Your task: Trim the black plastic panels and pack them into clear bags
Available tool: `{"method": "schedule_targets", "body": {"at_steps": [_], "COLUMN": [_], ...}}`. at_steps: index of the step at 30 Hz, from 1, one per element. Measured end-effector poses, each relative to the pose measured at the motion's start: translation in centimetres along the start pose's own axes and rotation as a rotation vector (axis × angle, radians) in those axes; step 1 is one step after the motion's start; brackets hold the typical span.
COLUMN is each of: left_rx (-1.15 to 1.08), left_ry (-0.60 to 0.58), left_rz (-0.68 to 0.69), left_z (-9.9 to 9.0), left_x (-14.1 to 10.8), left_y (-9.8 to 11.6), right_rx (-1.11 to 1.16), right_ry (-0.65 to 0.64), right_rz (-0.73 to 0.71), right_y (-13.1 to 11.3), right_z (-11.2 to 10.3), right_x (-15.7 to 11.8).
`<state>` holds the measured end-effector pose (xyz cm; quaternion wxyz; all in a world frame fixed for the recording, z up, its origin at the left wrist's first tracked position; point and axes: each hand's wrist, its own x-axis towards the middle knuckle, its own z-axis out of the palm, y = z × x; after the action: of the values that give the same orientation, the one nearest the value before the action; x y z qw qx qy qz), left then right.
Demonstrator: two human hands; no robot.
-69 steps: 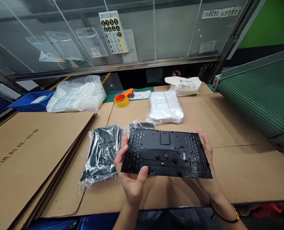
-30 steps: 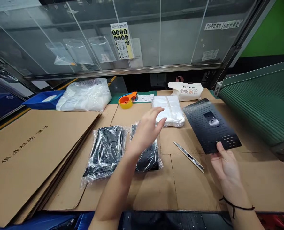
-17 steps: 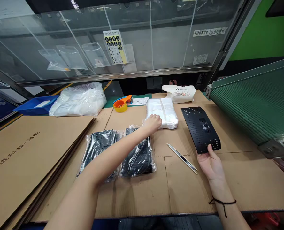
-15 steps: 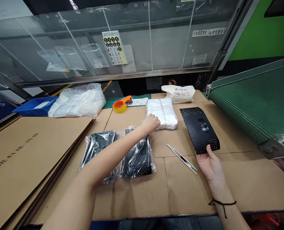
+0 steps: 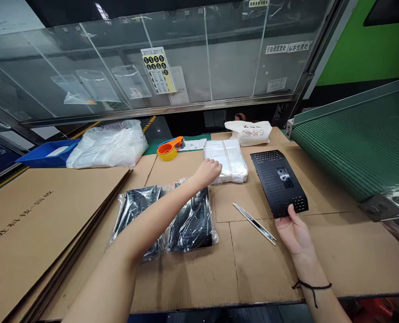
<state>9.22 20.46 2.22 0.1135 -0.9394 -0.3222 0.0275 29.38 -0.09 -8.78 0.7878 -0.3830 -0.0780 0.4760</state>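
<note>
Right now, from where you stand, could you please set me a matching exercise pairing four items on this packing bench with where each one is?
Items:
1. Black perforated plastic panel
2. Slim metal utility knife
3. Orange tape dispenser
4. Stack of clear plastic bags

Places:
A. Lying on the cardboard sheet
B. Held at its near edge by the right hand
C. Right beside the left hand
D. On the green mat

Pairs: 1-B, 2-A, 3-D, 4-C

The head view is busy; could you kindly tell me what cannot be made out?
Head view:
Wrapped black parts: left forearm covers them partly; film glare hides their shape.
Black perforated panel, in right hand: underside faces away.
Slim metal tool: too small to identify.
</note>
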Motion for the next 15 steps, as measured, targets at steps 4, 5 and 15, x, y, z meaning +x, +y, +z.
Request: {"method": "schedule_targets", "body": {"at_steps": [4,5,15], "left_rx": [-0.068,-0.088,-0.197], "left_ry": [-0.007,-0.016,0.020], "left_rz": [-0.108,-0.131,-0.083], "left_z": [0.4,0.5,1.4], "left_x": [0.9,1.1,1.1], "left_y": [-0.8,-1.0,-0.3], "right_rx": [0.002,0.001,-0.180], "right_ry": [-0.024,-0.029,-0.035], "right_rz": [-0.004,-0.005,-0.076], "right_y": [0.0,0.0,-0.2], "right_z": [0.3,0.4,0.9], "right_x": [-0.3,-0.3,-0.7]}}
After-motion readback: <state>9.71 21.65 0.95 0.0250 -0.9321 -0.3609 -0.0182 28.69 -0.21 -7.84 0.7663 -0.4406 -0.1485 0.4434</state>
